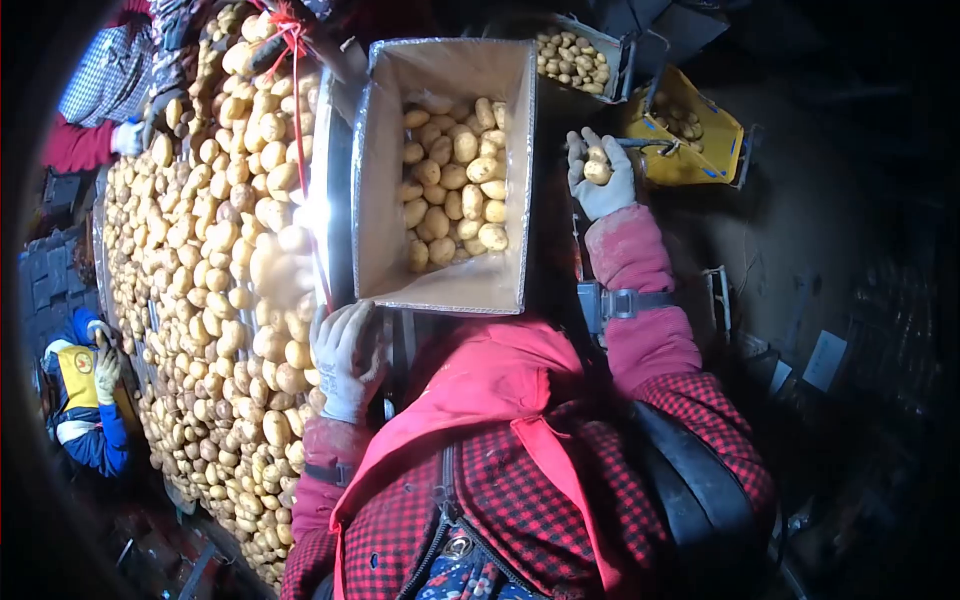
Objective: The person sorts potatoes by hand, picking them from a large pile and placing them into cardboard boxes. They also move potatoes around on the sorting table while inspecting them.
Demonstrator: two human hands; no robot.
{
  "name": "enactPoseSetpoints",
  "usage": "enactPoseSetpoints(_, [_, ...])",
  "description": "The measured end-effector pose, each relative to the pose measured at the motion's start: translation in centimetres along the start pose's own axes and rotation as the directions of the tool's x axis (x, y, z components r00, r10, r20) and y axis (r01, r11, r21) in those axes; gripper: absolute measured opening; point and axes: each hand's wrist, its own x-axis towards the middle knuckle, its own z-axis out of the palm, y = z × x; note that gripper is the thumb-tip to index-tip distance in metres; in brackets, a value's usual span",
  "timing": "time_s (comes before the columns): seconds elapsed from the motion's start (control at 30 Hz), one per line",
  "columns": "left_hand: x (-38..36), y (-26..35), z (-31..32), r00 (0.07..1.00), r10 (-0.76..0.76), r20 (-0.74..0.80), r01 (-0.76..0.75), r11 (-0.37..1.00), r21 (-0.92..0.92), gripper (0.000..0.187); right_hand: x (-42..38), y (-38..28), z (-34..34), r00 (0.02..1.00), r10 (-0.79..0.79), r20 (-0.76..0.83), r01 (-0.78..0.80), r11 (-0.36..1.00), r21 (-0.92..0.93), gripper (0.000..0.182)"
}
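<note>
My right hand (602,180), in a pale work glove, is held palm up to the right of the carton, its fingers curled around small potatoes (597,172). At least one shows clearly, with what looks like a second just above it. My left hand (345,362), also gloved, is beside the carton's near left corner, at the edge of the potato-covered table. Its fingers are loosely bent and apart, and I see nothing in them. Between my hands stands the open cardboard carton (440,290), lined with clear film and partly filled with yellow potatoes (452,178).
Many loose potatoes (220,300) cover the long sorting table on the left. A red cord (299,130) runs down its near side. Beyond the carton are a potato-filled crate (575,62) and a yellow container (715,150). Two co-workers (90,400) (105,80) are across the table.
</note>
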Motion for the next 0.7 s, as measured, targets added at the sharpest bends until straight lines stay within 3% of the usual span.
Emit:
enactPoseSetpoints(0.03, [-0.1,-0.1,0.0,1.000,0.012,0.011,-0.012,1.000,0.007,0.047,0.4,-0.1,0.7,0.996,-0.034,-0.088,0.031,0.999,-0.034,0.041])
enactPoseSetpoints(0.07, [0.0,-0.2,0.0,1.000,0.024,0.014,-0.024,1.000,0.015,0.047,1.2,-0.7,1.8,0.997,-0.032,-0.075,0.029,0.999,-0.041,0.041])
enactPoseSetpoints(0.13, [-0.1,-0.2,0.5,1.000,0.023,-0.017,-0.022,0.999,0.038,0.047,3.7,-2.0,4.1,0.940,-0.184,-0.286,0.171,0.983,-0.069,0.044])
enactPoseSetpoints(0.17, [0.0,-0.2,0.6,1.000,0.017,-0.008,-0.017,0.999,0.042,0.047,6.6,-4.1,2.8,0.980,-0.186,-0.071,0.181,0.981,-0.071,0.045])
enactPoseSetpoints(0.2, [0.0,-0.3,0.6,1.000,0.011,0.007,-0.011,0.999,0.046,0.047,7.4,-4.5,2.4,0.989,-0.140,-0.046,0.136,0.988,-0.074,0.046])
enactPoseSetpoints(0.27, [-0.3,-0.4,0.9,1.000,0.006,0.008,-0.006,0.999,0.053,0.051,8.8,-5.9,7.3,0.919,-0.389,-0.067,0.380,0.917,-0.122,0.049])
enactPoseSetpoints(0.3, [-0.4,-0.3,0.8,1.000,0.008,0.022,-0.009,0.999,0.051,0.053,9.2,-5.9,7.5,0.893,-0.440,-0.097,0.412,0.884,-0.222,0.054])
enactPoseSetpoints(0.4, [-0.3,-0.5,0.7,1.000,0.009,0.025,-0.011,0.999,0.054,0.060,7.6,-4.6,6.1,0.921,-0.352,-0.167,0.274,0.889,-0.366,0.057])
enactPoseSetpoints(0.47, [-0.3,-0.5,0.8,0.999,-0.001,0.032,0.000,0.999,0.049,0.061,5.9,-2.3,4.0,0.956,-0.290,-0.043,0.253,0.891,-0.377,0.057])
enactPoseSetpoints(0.5, [-0.2,-0.4,0.7,1.000,-0.007,0.028,0.005,0.999,0.048,0.060,3.9,-0.7,5.0,0.969,-0.230,-0.091,0.179,0.905,-0.385,0.056])
enactPoseSetpoints(0.6, [0.0,-0.3,0.9,1.000,-0.005,0.023,0.004,0.998,0.059,0.056,-1.3,3.8,6.4,0.998,-0.051,-0.035,0.029,0.890,-0.454,0.051])
enactPoseSetpoints(0.7, [0.4,0.0,0.9,0.999,-0.019,0.029,0.018,0.999,0.052,0.052,-4.7,5.9,8.0,0.992,-0.117,-0.036,0.080,0.842,-0.534,0.049])
